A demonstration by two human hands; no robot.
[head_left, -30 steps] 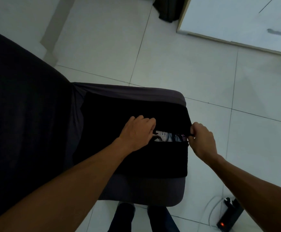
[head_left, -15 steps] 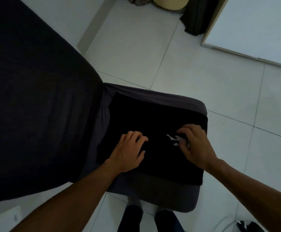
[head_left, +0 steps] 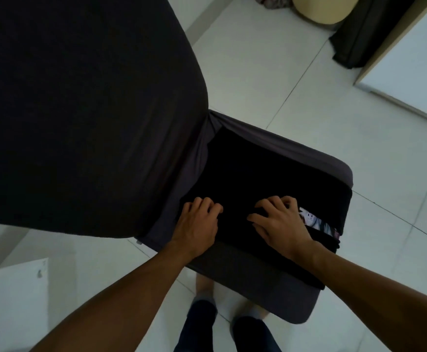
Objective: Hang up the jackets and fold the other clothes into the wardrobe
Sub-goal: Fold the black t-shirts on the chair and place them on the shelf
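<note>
Both hands have slid leftward on the chair seat [head_left: 334, 171]; our left hand [head_left: 199, 222] and right hand [head_left: 282, 224] are pressing spread fingers onto the folded black garment [head_left: 258, 174], its pale print peeking out beside the right hand.

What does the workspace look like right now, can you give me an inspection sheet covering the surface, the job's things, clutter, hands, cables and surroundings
Surface: grey covered chair seat, used as the folding surface; its backrest rises at the left.
Job's things: black garment lying partly folded on the seat, a printed patch showing at its right edge.
Clutter: nothing seen on the seat besides the garment.
Hands: left hand and right hand both rest on the garment with fingers curled.
Cables: nothing seen.
Surroundings: pale tiled floor, white cabinet at upper right, dark cloth beside it, person's feet below the seat.
</note>
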